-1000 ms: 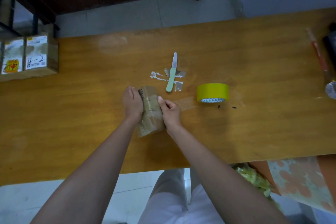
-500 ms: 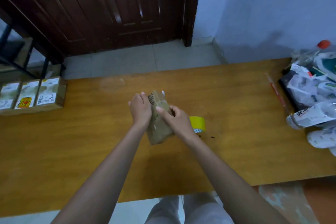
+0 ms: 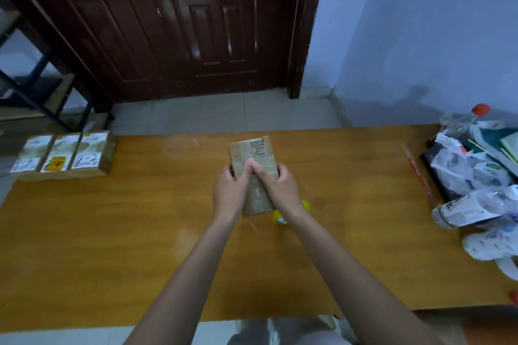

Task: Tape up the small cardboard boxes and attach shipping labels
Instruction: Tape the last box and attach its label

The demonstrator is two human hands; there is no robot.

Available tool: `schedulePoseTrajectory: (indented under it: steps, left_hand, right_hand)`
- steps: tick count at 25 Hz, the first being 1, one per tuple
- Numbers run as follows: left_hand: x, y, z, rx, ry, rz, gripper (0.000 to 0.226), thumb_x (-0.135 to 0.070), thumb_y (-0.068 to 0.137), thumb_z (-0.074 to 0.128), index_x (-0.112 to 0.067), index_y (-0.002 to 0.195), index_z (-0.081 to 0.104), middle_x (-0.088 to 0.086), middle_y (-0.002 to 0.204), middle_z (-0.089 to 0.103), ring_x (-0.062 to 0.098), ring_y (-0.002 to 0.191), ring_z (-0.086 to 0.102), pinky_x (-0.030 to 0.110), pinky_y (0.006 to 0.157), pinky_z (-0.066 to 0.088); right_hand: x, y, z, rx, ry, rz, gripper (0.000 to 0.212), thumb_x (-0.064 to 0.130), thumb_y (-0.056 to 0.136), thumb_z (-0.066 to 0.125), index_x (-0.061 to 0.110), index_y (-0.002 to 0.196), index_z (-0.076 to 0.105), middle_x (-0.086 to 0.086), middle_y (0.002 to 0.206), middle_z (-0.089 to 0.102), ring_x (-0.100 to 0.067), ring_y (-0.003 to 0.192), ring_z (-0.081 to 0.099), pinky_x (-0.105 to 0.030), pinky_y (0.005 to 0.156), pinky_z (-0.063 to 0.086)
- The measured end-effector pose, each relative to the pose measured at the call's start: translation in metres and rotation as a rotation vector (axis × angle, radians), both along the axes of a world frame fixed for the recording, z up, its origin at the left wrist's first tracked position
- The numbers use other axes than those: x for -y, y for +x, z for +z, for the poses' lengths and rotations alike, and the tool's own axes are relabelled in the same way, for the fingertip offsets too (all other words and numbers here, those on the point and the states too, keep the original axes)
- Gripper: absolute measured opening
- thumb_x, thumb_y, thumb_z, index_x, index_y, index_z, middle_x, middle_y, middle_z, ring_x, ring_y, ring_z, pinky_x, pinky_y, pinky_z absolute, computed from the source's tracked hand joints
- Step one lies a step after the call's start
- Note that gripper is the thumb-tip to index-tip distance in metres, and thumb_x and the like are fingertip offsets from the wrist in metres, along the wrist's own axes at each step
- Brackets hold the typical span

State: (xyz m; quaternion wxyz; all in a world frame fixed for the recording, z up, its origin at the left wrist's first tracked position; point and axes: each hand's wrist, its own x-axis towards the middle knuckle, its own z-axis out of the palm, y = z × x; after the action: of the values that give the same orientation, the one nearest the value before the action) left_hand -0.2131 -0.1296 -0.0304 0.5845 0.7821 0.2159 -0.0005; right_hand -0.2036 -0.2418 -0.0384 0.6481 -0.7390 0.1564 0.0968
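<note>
Both hands, left (image 3: pixel 229 190) and right (image 3: pixel 280 187), still grip the small box (image 3: pixel 253 154), now raised face-up (tape roll (image 3: pixel 279 216) mostly hidden).

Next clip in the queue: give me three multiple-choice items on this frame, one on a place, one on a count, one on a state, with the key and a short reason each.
1. Where do the labelled boxes sit on the table?
A. far left corner
B. right edge
C. near edge

2. How many labelled boxes are in that row?
A. one
B. three
C. five

3. How is the small cardboard box held?
A. lying untouched on the table
B. by one hand only
C. by both hands

Key: 1 A, they sit at the far left corner. 2 B, three white labels show side by side. 3 C, the left hand and right hand each have a grip on the box, thumbs on its top face.
</note>
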Motion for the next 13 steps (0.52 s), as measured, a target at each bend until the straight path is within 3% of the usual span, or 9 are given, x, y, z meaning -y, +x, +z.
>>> schedulePoseTrajectory:
  steps: [4, 6, 10, 13]
  left_hand:
    - [0.007, -0.013, -0.001, 0.152, 0.307, 0.053, 0.035, -0.049, 0.098, 0.048, -0.020, 0.097, 0.067, 0.000, 0.088, 0.071, 0.020, 0.078, 0.066, 0.034, 0.067, 0.051]
    - [0.007, -0.013, -0.003, 0.177, 0.371, 0.056, 0.039, -0.046, 0.101, 0.043, -0.016, 0.094, 0.067, 0.002, 0.086, 0.071, 0.020, 0.071, 0.062, 0.030, 0.058, 0.044]
    - [0.005, -0.011, -0.002, 0.161, 0.396, 0.023, 0.042, -0.040, 0.105, 0.032, -0.017, 0.086, 0.063, -0.001, 0.075, 0.064, 0.020, 0.065, 0.054, 0.029, 0.055, 0.031]
    - [0.001, -0.007, 0.000, 0.122, 0.215, -0.031, 0.040, -0.039, 0.105, 0.029, -0.021, 0.092, 0.062, -0.007, 0.083, 0.065, 0.015, 0.076, 0.061, 0.024, 0.061, 0.039]
  right_hand:
    - [0.000, -0.006, 0.000, 0.116, -0.247, 0.030, 0.043, 0.056, 0.088, 0.058, 0.016, 0.098, 0.065, 0.000, 0.090, 0.072, -0.019, 0.084, 0.069, -0.038, 0.076, 0.055]
    - [0.000, -0.009, -0.001, 0.197, -0.359, 0.034, 0.046, 0.053, 0.095, 0.049, 0.011, 0.091, 0.067, -0.006, 0.085, 0.072, -0.025, 0.081, 0.067, -0.038, 0.072, 0.052]
    - [0.001, -0.012, -0.002, 0.215, -0.407, 0.069, 0.056, 0.045, 0.102, 0.035, 0.003, 0.085, 0.066, -0.016, 0.086, 0.071, -0.033, 0.081, 0.064, -0.045, 0.073, 0.050]
    - [0.006, -0.011, 0.004, 0.095, -0.212, 0.054, 0.060, 0.043, 0.105, 0.024, 0.007, 0.093, 0.070, -0.012, 0.097, 0.072, -0.030, 0.093, 0.065, -0.042, 0.083, 0.051]
